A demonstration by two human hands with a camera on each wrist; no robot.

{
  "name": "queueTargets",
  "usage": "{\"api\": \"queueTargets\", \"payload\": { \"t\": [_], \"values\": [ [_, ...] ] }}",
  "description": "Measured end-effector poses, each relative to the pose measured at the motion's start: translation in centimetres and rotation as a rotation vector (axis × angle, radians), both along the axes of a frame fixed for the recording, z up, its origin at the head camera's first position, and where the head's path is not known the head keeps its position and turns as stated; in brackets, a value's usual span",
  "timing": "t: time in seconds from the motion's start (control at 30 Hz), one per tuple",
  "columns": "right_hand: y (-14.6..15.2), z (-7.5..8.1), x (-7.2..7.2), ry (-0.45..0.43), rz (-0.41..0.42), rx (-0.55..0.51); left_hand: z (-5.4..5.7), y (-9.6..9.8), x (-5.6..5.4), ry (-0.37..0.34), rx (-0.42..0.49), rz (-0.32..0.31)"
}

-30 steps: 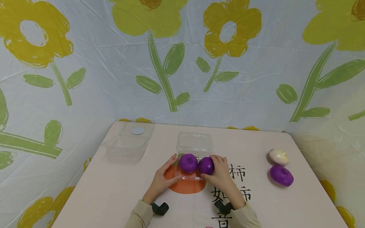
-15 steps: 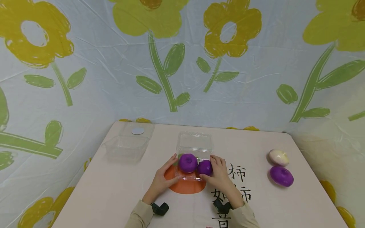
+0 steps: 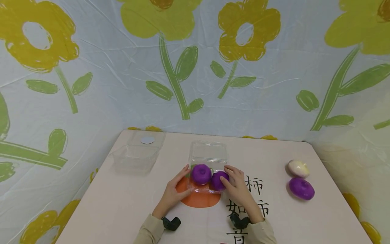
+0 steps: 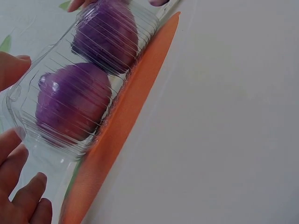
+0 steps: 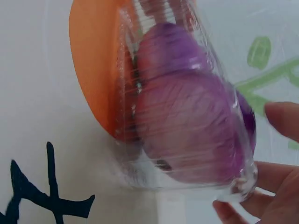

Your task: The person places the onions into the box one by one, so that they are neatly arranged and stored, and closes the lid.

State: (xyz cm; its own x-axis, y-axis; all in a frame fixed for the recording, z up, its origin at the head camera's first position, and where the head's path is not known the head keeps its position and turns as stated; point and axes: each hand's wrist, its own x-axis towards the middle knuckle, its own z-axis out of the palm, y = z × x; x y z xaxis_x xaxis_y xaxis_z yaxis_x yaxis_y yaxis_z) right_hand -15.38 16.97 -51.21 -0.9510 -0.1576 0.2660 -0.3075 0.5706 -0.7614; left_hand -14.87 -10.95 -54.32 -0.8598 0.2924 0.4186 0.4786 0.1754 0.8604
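Note:
Two purple onions lie side by side in an open clear plastic box in the middle of the table: the left onion (image 3: 201, 174) and the right onion (image 3: 218, 182). My left hand (image 3: 173, 194) is spread at the box's left end, thumb at the front corner; the left wrist view has its fingertips (image 4: 17, 135) right at the clear wall (image 4: 44, 56). At the right end, my right hand (image 3: 238, 188) stands with fingers along the rim and thumb overlapping the right onion. In the right wrist view, thumb and fingers (image 5: 264, 179) are apart around the box corner.
A second clear box (image 3: 135, 157) stands open at the left back. To the right lie a third purple onion (image 3: 301, 188) and a whitish, onion-like piece (image 3: 298, 168). The tabletop (image 3: 122, 210) carries an orange print (image 3: 199, 200) under the middle box and black characters (image 3: 254, 184).
The right onion has shifted slightly within the box, to the left, then back right. My right thumb has moved from the onion's front up over it; the left hand is still.

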Motion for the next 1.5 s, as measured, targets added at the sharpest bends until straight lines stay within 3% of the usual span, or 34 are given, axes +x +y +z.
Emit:
{"api": "queueTargets", "payload": {
  "t": [0.17, 0.3, 0.37, 0.43, 0.53, 0.63, 0.73, 0.93, 1.13, 1.5],
  "values": [
    [1.1, -0.8, -0.8, 0.004, -0.013, -0.251, -0.7, 0.1, -0.3, 0.034, -0.008, 0.005],
    [1.9, -1.2, -1.4, -0.096, -0.055, -0.493, -0.7, 0.1, -0.5, 0.036, -0.009, 0.000],
    [2.1, -1.5, -1.8, -0.150, -0.088, -0.590, 0.0, 0.1, -0.3, 0.009, 0.001, -0.010],
    [2.3, -1.7, -2.2, -0.213, -0.100, -0.685, 0.0, 0.1, -0.3, 0.008, -0.005, -0.011],
    [2.7, -2.4, -3.0, -0.330, -0.053, -0.831, 0.0, 0.1, -0.3, 0.001, -0.013, -0.009],
    [3.2, -3.2, -3.7, -0.439, 0.068, -0.994, 0.1, 0.2, -0.2, 0.000, -0.017, -0.001],
    [3.6, -3.9, -4.3, -0.505, 0.192, -1.089, 0.1, 0.3, 0.0, -0.008, -0.015, 0.002],
    [3.8, -4.8, -4.7, -0.516, 0.298, -1.114, 0.1, 0.2, 0.3, 0.002, -0.017, 0.008],
    [3.5, -5.0, -4.9, -0.495, 0.298, -1.088, 0.0, 0.0, 0.1, 0.037, -0.012, 0.001],
    [3.4, -5.0, -4.8, -0.422, 0.339, -0.994, 0.1, 0.0, 0.2, 0.016, -0.017, 0.001]
  ]
}}
